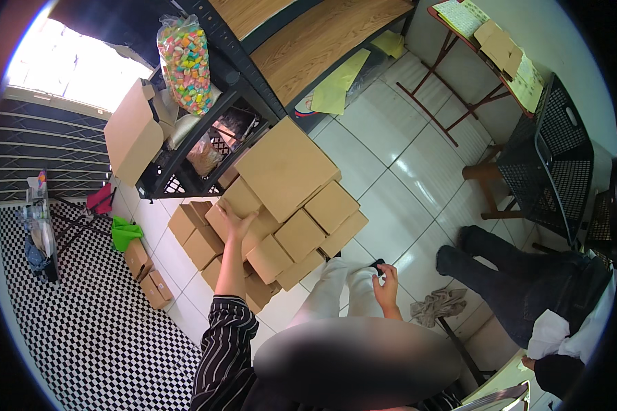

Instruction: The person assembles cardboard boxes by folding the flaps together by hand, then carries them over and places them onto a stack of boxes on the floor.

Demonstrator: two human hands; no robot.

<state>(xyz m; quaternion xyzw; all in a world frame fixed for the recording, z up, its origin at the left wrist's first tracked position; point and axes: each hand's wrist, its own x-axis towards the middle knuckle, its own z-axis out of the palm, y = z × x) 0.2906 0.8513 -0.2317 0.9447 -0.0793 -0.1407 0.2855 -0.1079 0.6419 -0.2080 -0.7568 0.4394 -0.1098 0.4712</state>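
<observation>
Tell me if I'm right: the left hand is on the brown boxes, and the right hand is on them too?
Not quite: the right hand isn't on the brown boxes. The head view shows it away from them, by the white trousers. The left hand is on the boxes.

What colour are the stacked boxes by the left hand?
The stacked boxes by the left hand are light brown; the head view shows them best.

Brown cdbd. boxes (300, 235) piled tog., 1 lg. box (287, 170) on top.
</observation>
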